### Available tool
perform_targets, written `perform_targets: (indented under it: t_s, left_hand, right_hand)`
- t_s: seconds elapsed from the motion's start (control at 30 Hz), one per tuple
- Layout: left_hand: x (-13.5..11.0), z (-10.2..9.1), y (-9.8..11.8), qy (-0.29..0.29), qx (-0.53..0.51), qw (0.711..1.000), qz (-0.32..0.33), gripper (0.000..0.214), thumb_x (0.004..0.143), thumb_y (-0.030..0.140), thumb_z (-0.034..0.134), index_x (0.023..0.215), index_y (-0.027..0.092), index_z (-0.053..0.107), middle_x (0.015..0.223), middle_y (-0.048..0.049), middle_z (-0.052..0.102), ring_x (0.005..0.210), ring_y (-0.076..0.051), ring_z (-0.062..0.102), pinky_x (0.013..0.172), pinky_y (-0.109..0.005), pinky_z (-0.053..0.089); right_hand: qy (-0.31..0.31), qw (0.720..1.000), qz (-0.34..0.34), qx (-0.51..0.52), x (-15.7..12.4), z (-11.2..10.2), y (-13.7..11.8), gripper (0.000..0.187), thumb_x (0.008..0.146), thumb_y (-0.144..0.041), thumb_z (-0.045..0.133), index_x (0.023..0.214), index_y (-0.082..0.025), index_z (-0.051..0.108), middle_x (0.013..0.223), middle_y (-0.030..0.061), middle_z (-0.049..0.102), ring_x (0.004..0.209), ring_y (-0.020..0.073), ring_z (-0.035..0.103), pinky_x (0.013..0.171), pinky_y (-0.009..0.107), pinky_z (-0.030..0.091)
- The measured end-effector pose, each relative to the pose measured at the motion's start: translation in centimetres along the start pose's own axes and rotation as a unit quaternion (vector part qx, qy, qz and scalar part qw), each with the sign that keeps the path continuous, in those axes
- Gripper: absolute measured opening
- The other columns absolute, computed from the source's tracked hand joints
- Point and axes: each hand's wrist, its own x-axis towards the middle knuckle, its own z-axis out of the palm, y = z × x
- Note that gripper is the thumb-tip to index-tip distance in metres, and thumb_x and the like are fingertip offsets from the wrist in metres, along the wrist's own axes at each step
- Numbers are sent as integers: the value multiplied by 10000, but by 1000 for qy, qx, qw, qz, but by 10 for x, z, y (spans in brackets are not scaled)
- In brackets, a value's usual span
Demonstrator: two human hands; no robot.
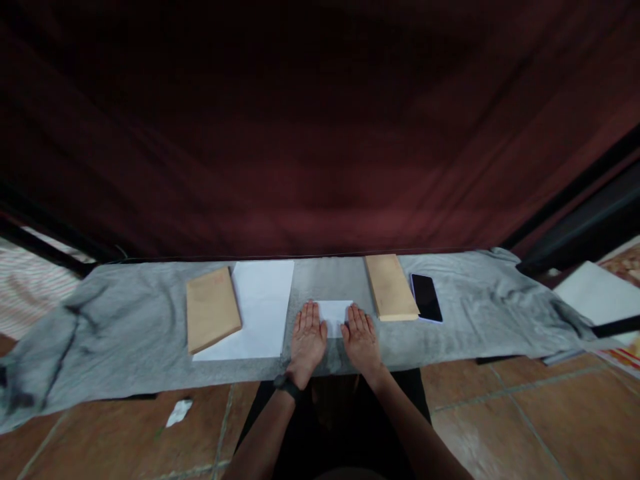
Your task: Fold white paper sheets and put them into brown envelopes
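A small white folded-looking piece of paper (335, 317) lies on the grey cloth (325, 277) in front of me. My left hand (307, 337) rests flat over its left edge, fingers stretched forward. Over the right edge lies my right hand (361, 337), also flat with fingers extended. Both thumbs point inward on the paper, and its side edges are hidden beneath the palms. To the left are larger white sheets (265, 307), partly covered by a brown envelope or packet (213, 310). Right of my right hand is a long brown packet (393, 287).
A phone (427, 297) with a dark screen lies beside the long packet. A dark red curtain (320, 167) hangs right behind the cloth-covered surface. Crumpled white paper (179, 413) is on the tiled floor (125, 440). Dark bars stand at both sides.
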Motion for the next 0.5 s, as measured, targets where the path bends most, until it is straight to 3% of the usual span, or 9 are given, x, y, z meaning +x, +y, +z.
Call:
perform_targets:
  t_s: [0.13, 0.3, 0.5]
  left_hand:
    - [0, -2, 0, 2, 4, 1000, 7, 590, 976, 286, 319, 1517, 49, 343, 1583, -168, 361, 1502, -261, 256, 1220, -472, 260]
    - [0, -4, 0, -11, 15, 1000, 14, 571, 973, 229, 293, 1515, 59, 356, 1596, -171, 335, 1509, -271, 232, 1213, -487, 268]
    - [-1, -5, 1, -11, 30, 999, 23, 563, 966, 203, 293, 1513, 95, 374, 1599, -153, 341, 1509, -267, 233, 1206, -484, 279]
  right_hand:
    - [-6, 1000, 3, 18, 14, -4, -8, 503, 1045, -288, 312, 1484, -75, 430, 1505, 168, 474, 1414, 283, 418, 1147, 470, 347]
    - [-87, 991, -80, 64, 36, -2, -31, 478, 1045, -280, 301, 1471, -137, 465, 1524, 89, 466, 1429, 207, 401, 1181, 412, 325]
    - [-108, 989, -83, 51, 37, 4, -31, 456, 1048, -290, 339, 1467, -175, 475, 1535, 88, 446, 1429, 206, 402, 1192, 426, 298]
